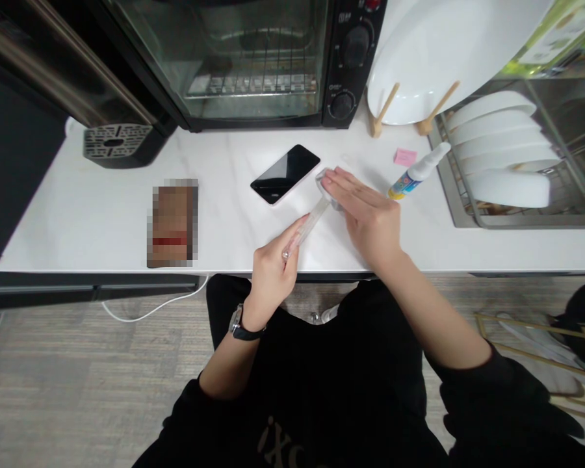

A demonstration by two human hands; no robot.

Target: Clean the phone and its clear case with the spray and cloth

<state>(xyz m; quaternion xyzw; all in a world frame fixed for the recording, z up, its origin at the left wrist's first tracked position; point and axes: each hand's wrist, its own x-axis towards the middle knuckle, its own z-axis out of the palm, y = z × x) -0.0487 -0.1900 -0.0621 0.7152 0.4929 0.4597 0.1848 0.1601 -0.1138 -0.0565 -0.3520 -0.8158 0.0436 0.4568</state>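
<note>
My left hand [273, 268], with a black-strapped watch at the wrist, grips a see-through, thin piece that looks like a clear phone case [308, 225], seen nearly edge-on and tilted above the counter. At its far end, my right hand [368, 211] presses a crumpled whitish tissue [323, 184] with its fingers together; much of the tissue is hidden under the palm. Just beyond both hands, a phone [285, 173] lies flat, dark screen up. A small white bottle with a long nozzle [418, 173] and a blue and yellow label is right of my right hand.
A pink paper slip [405, 156] lies near the bottle. Behind stand a toaster oven [253, 120] and a large white plate [419, 71] on wooden pegs. White bowls [504, 146] fill a rack at right. A pixelated brown item [171, 218] and a black drip tray [117, 146] are left.
</note>
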